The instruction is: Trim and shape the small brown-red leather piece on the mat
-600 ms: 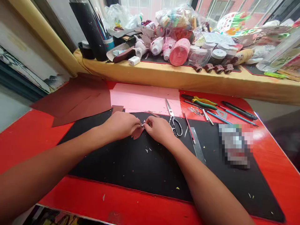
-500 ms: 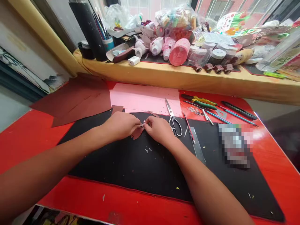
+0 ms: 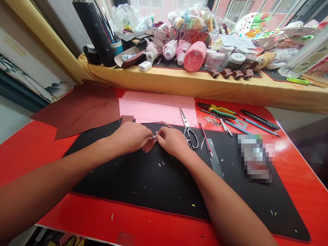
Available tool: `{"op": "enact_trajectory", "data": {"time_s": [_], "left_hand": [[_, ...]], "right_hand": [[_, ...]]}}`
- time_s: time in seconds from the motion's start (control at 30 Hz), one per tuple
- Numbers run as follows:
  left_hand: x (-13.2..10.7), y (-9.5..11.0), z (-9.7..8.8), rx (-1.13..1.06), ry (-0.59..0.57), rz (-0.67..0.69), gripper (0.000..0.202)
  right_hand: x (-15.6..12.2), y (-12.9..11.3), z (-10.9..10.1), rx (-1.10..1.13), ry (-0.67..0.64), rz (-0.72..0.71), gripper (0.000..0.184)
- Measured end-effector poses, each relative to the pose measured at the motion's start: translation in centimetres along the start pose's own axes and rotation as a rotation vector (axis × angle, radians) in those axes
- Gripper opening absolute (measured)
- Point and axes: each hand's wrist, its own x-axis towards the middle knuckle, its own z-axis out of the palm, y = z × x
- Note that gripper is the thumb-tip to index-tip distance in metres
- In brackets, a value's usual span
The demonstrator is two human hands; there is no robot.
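My left hand (image 3: pixel 131 136) and my right hand (image 3: pixel 173 140) meet fingertip to fingertip over the black mat (image 3: pixel 143 177). Both are closed in a pinch on a small brown leather piece (image 3: pixel 149 145), which lies partly under them on the mat. A tiny metal part shows between the fingertips; what it is I cannot make out. Scissors (image 3: pixel 189 130) lie just right of my right hand.
A pink sheet (image 3: pixel 159 106) and dark red sheets (image 3: pixel 84 109) lie behind the mat. A steel ruler (image 3: pixel 214 158), red pen (image 3: pixel 205 139), green pliers (image 3: pixel 220 111), small metal rings (image 3: pixel 211 120) and tools sit to the right. The yellow sill (image 3: pixel 205 85) is crowded with craft supplies.
The hands hold the same pinch on the leather piece. Only the camera view has shifted slightly.
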Motion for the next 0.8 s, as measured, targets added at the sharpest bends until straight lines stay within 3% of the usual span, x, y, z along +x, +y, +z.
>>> {"op": "enact_trajectory", "data": {"time_s": [0.27,0.5,0.8], "left_hand": [[0.3,-0.1,0.3,0.03,0.01,-0.005,0.04],[0.3,0.6,-0.8,-0.095,-0.107,-0.022,0.048],[0.7,0.8,-1.1,0.002,-0.098,-0.058,0.037]], "right_hand": [[0.0,0.0,0.0,-0.001,0.009,-0.002,0.019],[0.0,0.1,0.1,0.001,0.014,-0.016,0.019],[0.0,0.2,0.3,-0.002,0.022,-0.017,0.019]]}}
